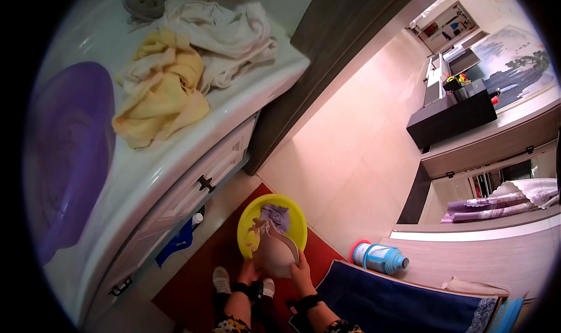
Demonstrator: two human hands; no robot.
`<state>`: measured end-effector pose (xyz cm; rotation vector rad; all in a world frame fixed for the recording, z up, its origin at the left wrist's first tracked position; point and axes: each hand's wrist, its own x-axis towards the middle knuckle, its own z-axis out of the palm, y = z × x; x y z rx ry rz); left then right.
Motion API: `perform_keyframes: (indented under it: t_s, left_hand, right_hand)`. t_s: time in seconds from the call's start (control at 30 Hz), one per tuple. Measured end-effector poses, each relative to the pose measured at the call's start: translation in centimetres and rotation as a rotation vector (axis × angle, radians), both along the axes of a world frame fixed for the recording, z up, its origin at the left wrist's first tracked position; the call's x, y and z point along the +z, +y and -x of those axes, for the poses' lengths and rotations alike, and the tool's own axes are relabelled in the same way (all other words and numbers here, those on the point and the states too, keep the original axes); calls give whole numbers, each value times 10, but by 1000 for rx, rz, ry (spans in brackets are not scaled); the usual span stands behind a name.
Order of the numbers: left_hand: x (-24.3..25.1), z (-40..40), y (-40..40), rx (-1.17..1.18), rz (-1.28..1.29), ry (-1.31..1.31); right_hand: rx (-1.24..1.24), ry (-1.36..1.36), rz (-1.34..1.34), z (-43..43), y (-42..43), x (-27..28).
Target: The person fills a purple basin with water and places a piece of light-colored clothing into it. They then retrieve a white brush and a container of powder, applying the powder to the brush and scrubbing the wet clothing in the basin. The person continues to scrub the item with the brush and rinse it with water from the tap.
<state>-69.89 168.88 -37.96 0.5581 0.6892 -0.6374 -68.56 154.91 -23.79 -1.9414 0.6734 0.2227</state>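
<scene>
Both hands hold a beige moulded-cup bra [277, 253] over the near side of a yellow plastic basin [299, 210]. My left hand [249, 271] grips its lower left edge, partly hidden by the fabric. My right hand [300, 269] pinches the cup's right edge, thumb on top. Inside the basin lies a crumpled lilac cloth [277, 217]. On the white washbasin counter [245, 109], a damp-looking yellow garment [168, 87] lies in a heap against white cloths [219, 30], with a grey cloth [147, 3] beyond them.
A purple plastic basin [72, 157] leans at the counter's left. The yellow basin stands on a red mat [199, 263] by my feet. A blue thermos flask [379, 257] and a dark blue padded mat [385, 293] are at the right. A brown door frame [315, 65] borders the counter.
</scene>
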Motion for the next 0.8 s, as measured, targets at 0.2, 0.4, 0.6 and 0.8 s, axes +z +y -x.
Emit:
perform_keyframes:
  t_s: [0.2,0.4,0.6,0.8]
  left_hand:
    - [83,6,34,-53,202,36]
    - [236,-5,25,-137,367,-98]
    - [348,-16,48,-52,365,-377]
    - [467,-39,74,-117,169,-485]
  right_hand:
    - [-7,-57,-286,13,37,117]
    - [-86,-158,-509,33,17,241]
    - [-53,-260,-669,23,21,334]
    - [-12,-370,-747,25,19,413]
